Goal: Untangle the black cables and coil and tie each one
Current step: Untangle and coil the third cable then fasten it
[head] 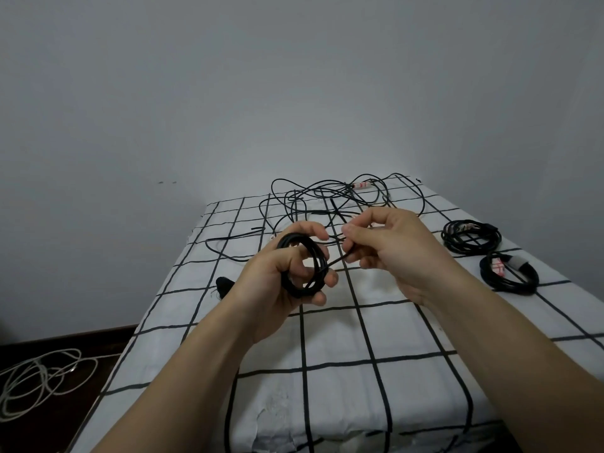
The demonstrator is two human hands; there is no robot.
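My left hand (281, 279) grips a small coil of black cable (305, 266), held upright above the table with fingers curled through and around its loops. My right hand (389, 246) pinches the free end of the same cable (338, 259) just right of the coil. Behind both hands a tangle of loose black cables (330, 201) lies spread on the far part of the table. Two coiled black cables lie at the right: one (470, 238) farther back, one with a pale tie (510, 273) nearer.
The table carries a white cloth with a black grid (343, 371) and stands against a grey wall. A small black object (224, 287) lies at the table's left edge. A pale cable (42, 380) lies looped on the dark floor at the lower left.
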